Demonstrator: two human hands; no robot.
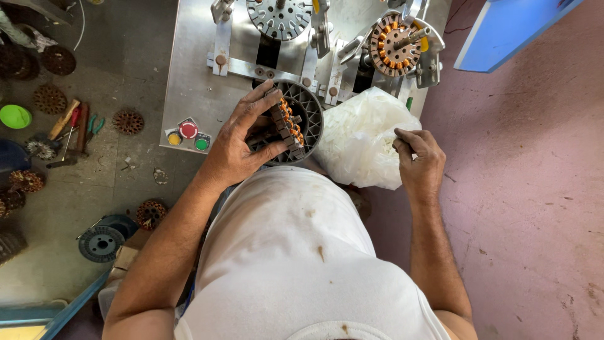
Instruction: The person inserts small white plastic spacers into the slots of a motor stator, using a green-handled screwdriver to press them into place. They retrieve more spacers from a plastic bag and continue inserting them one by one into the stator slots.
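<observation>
Just above the frame's centre, the left hand (242, 141) grips a partly wound stator (296, 123), tilting its slots into view. The right hand (418, 160), pinched narrow, picks at the white bag (358, 135) alongside for easy reach.

Single head-worn view, looked steeply down over the person's white shirt (296, 252) from close above. Faced the metal workbench (189, 75) at frame top; grey floor (94, 189) lay at left, pinkish floor (535, 189) at right. No second view.
</observation>
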